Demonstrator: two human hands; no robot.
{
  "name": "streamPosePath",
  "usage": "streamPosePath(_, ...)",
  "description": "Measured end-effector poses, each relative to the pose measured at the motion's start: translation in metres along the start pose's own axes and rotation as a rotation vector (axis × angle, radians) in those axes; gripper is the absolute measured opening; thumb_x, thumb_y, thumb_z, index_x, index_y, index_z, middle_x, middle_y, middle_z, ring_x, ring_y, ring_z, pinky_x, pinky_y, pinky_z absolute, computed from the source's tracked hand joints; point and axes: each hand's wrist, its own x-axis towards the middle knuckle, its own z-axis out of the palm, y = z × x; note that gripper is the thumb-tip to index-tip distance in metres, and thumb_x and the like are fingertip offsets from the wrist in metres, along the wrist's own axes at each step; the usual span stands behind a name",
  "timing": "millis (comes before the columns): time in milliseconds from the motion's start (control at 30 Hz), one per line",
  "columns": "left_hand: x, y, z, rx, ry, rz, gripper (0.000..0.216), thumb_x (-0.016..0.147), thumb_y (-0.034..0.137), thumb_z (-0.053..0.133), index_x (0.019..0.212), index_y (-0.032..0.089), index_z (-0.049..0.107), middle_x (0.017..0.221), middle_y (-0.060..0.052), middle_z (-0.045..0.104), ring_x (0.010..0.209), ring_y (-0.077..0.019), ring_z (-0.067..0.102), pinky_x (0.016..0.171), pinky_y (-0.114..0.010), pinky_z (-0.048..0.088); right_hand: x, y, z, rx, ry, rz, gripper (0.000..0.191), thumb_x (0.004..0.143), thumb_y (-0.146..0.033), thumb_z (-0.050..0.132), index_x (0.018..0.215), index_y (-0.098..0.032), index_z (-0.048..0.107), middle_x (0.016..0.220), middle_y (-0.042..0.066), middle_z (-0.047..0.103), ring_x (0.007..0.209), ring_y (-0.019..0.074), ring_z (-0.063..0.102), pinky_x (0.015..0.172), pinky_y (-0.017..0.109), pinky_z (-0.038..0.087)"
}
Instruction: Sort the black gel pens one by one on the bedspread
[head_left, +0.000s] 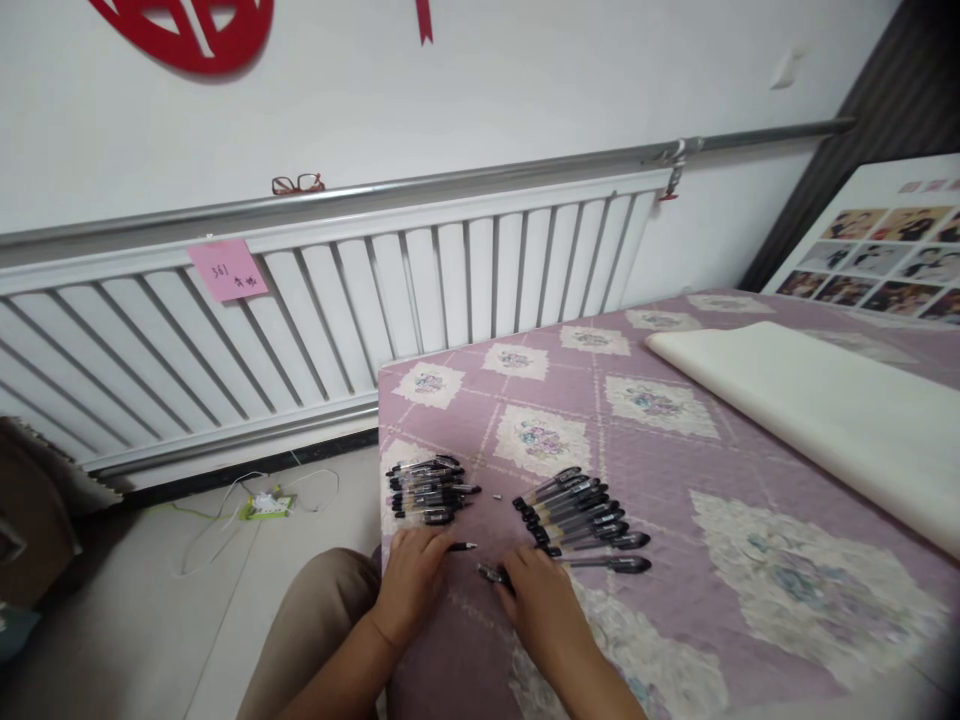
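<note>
My left hand [414, 572] is closed around a black pen [461, 547], whose pointed tip sticks out to the right. My right hand [536, 585] has its fingers curled on a black pen cap [492, 574]; the fingers partly hide it. A pen [611, 564] with a dark end lies just right of that hand. Beyond my left hand is a stack of several black pens [427, 490]. Several clear-barrelled pens with black ends [577, 512] lie side by side in a slanted row beyond my right hand. Between the two groups rests a tiny pale piece [497, 497].
A purple floral bedspread [465, 440] covers the surface. A cream folded sheet or board [810, 400] lies at the right, with a photo panel [885, 240] behind. A white radiator [450, 280] runs along the wall. On the floor is a power strip [268, 505] with cables.
</note>
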Motion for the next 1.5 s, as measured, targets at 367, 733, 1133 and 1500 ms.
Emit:
streamPosePath(367, 0.002, 0.0, -0.002, 0.012, -0.03, 0.043, 0.032, 0.085, 0.011, 0.047, 0.109, 0.026, 0.061, 0.1, -0.005, 0.065, 0.088, -0.0213, 0.057, 0.08, -0.038, 0.036, 0.004, 0.021, -0.001, 0.123, 0.135, -0.036, 0.012, 0.083, -0.013, 0.056, 0.093, -0.019, 0.061, 0.091, 0.006, 0.061, 0.088, 0.0229, 0.056, 0.076, 0.032, 0.042)
streamPosePath(733, 0.0, 0.0, 0.0, -0.067, -0.029, 0.121, 0.022, 0.088, 0.016, 0.049, 0.107, 0.022, 0.058, 0.091, -0.005, 0.066, 0.084, -0.0203, 0.058, 0.079, -0.038, 0.037, 0.01, 0.005, 0.013, 0.121, 0.111, -0.13, 0.017, 0.081, -0.009, 0.056, 0.093, -0.019, 0.062, 0.094, 0.007, 0.062, 0.09, 0.0242, 0.057, 0.079, 0.036, 0.046)
streamPosePath(1133, -0.001, 0.002, -0.002, -0.051, -0.03, 0.045, 0.03, 0.084, 0.018, 0.056, 0.114, 0.021, 0.054, 0.101, -0.006, 0.065, 0.093, -0.0226, 0.057, 0.085, -0.041, 0.038, 0.014, 0.006, 0.014, 0.238, 0.132, -0.153, 0.014, 0.081, -0.011, 0.055, 0.09, -0.019, 0.062, 0.091, 0.006, 0.063, 0.089, 0.0232, 0.058, 0.079, 0.036, 0.046)
streamPosePath(1500, 0.003, 0.002, -0.001, -0.018, -0.119, 0.031, 0.013, 0.087, 0.017, 0.052, 0.094, 0.022, 0.062, 0.091, -0.003, 0.063, 0.087, -0.0203, 0.055, 0.081, -0.037, 0.038, 0.012, 0.014, 0.005, 0.273, 0.128, -0.176, 0.016, 0.083, -0.011, 0.053, 0.092, -0.02, 0.062, 0.091, 0.005, 0.064, 0.089, 0.0214, 0.057, 0.078, 0.032, 0.045)
